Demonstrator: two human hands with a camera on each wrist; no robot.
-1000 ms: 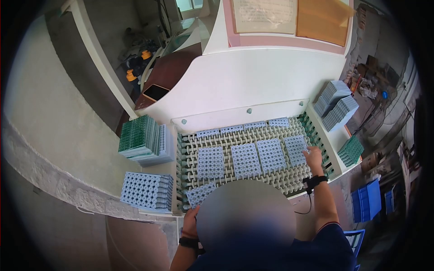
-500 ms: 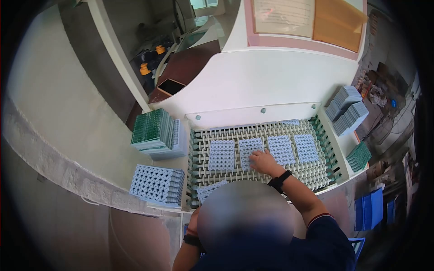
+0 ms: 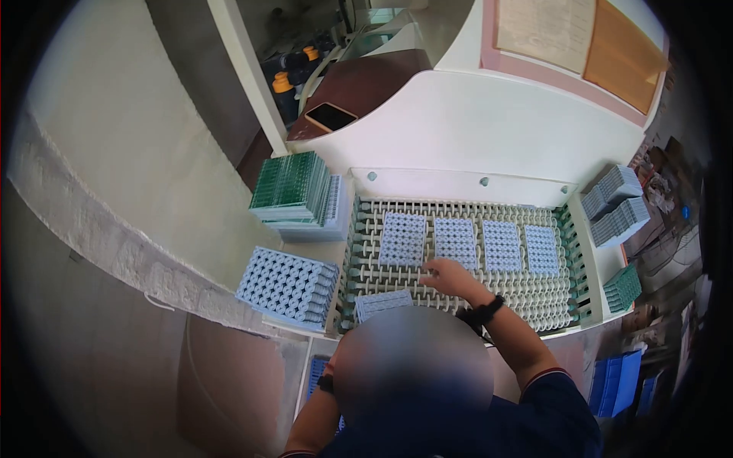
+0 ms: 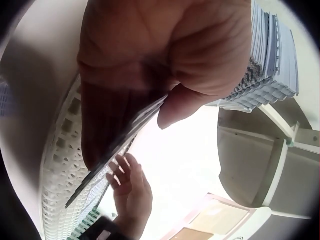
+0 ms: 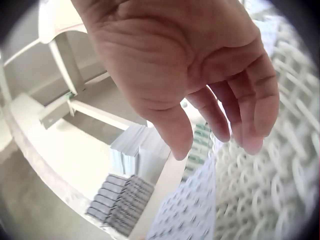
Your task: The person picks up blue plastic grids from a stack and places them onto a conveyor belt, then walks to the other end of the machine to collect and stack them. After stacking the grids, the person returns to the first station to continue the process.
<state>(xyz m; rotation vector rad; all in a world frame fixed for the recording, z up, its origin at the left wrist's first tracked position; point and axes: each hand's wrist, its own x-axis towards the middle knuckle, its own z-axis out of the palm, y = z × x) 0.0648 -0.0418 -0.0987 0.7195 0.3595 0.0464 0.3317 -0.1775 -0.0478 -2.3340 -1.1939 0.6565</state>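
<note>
Wide cream plastic roller bed (image 3: 527, 299) beneath the right grip (image 3: 452, 278), which is empty, fingers loosely bent; beyond it, four pale-blue perforated rectangular panels (image 3: 454, 243) lie in a row, apparently done; well left, a thick pale-blue panel stack (image 3: 282, 284) remains; the left grip (image 4: 165, 50) pinches thin pale-blue panels (image 3: 382, 301), seemingly not yet laid.

This looks like a factory workshop: a roller conveyor (image 3: 527, 294) carries a row of boards (image 3: 502, 246), with stacks (image 3: 286, 286) along its left and right edges. A sheet (image 3: 546, 27) is posted above its far edge; blue crates (image 3: 615, 384) stand below its near right corner.
</note>
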